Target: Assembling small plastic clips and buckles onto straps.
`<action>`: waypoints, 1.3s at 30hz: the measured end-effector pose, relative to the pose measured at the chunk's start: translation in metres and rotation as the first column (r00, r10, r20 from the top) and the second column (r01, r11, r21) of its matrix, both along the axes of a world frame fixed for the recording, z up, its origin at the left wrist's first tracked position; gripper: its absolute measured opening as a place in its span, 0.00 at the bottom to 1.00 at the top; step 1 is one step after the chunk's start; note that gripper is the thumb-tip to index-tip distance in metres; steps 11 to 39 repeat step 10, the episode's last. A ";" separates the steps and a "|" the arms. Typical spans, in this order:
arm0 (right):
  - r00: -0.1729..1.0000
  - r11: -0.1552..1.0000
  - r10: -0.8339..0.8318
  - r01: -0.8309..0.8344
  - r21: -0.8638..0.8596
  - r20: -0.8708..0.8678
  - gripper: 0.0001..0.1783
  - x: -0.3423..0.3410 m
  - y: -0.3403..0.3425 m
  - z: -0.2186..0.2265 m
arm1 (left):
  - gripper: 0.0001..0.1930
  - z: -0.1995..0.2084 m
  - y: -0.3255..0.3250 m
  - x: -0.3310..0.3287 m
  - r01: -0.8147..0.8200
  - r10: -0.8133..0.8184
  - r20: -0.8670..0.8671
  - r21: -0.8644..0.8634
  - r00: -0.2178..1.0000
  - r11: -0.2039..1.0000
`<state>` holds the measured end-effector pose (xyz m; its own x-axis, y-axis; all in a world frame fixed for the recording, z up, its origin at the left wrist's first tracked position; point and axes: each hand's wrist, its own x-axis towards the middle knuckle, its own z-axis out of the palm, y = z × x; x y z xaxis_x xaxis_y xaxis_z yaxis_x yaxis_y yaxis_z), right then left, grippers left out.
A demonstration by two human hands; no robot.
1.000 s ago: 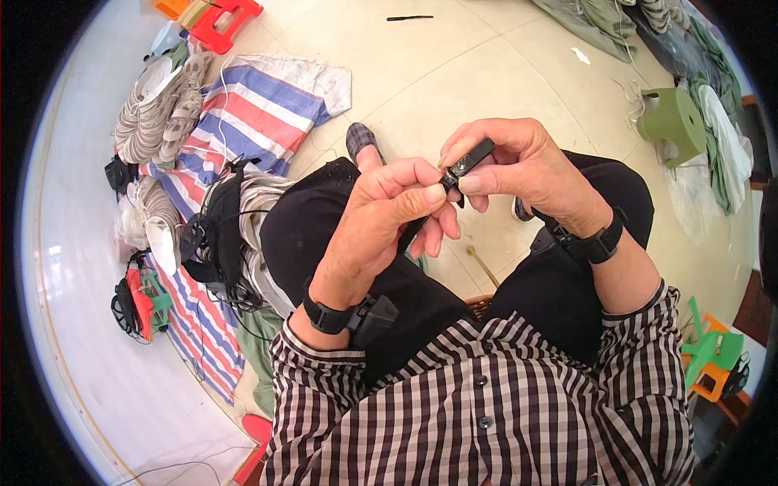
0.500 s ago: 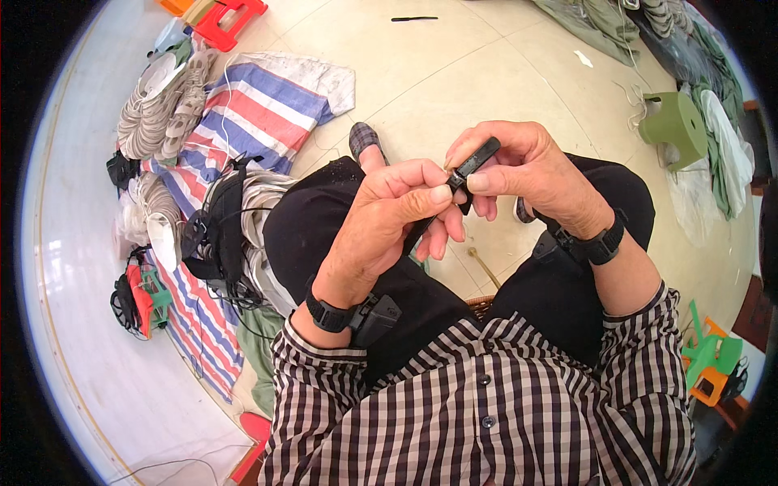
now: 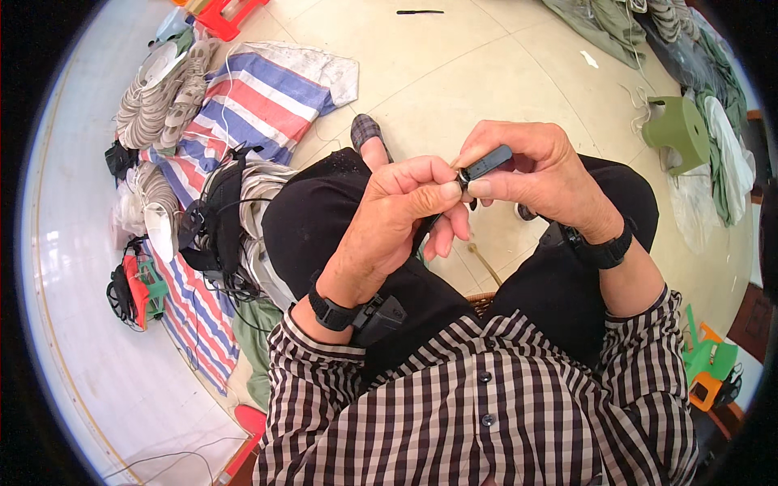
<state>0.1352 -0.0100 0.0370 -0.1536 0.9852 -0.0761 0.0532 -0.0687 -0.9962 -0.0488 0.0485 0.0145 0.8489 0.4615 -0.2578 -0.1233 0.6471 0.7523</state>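
Note:
Above my lap, my left hand [image 3: 409,202] and my right hand [image 3: 531,174] meet with their thumb tips almost touching. Both pinch a narrow black strap [image 3: 489,163]. Its flat, rounded end sticks up past my right thumb, and a small shiny buckle-like part shows between the thumbs. The strap's other end runs down behind my left fingers, where most of it is hidden. My left thumb and forefinger are pressed together while the lower fingers curl loosely. On my right hand the forefinger bends over the strap, opposite the thumb.
A striped woven sheet [image 3: 271,93] lies on the floor at left, beside stacked pale looped pieces [image 3: 146,105] and a black bag [image 3: 219,215]. A green stool [image 3: 677,134] stands at right. Beneath my lap is a wicker edge [image 3: 480,305]. Farther off lies a thin black strip [image 3: 420,12].
The strap's free end has turned to show its flat face and points more to the right. My hands have shifted slightly right, still pinching the strap.

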 end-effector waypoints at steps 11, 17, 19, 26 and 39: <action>0.985 0.998 -0.005 -0.007 -0.068 -0.171 0.08 -0.001 -0.002 -0.004 | 0.09 -0.002 0.002 0.002 0.000 -0.001 0.019 0.056 1.000 0.998; 0.985 0.998 -0.005 -0.007 -0.068 -0.171 0.08 -0.001 -0.002 -0.004 | 0.09 -0.002 0.002 0.002 0.000 -0.001 0.019 0.056 1.000 0.998; 0.985 0.998 -0.005 -0.007 -0.068 -0.171 0.08 -0.001 -0.002 -0.004 | 0.09 -0.002 0.002 0.002 0.000 -0.001 0.019 0.056 1.000 0.998; 0.985 0.998 -0.005 -0.007 -0.068 -0.171 0.08 -0.001 -0.002 -0.004 | 0.09 -0.002 0.002 0.002 0.000 -0.001 0.019 0.056 1.000 0.998; 0.985 0.998 -0.005 -0.007 -0.068 -0.171 0.08 -0.001 -0.002 -0.004 | 0.09 -0.002 0.002 0.002 0.000 -0.001 0.019 0.056 1.000 0.998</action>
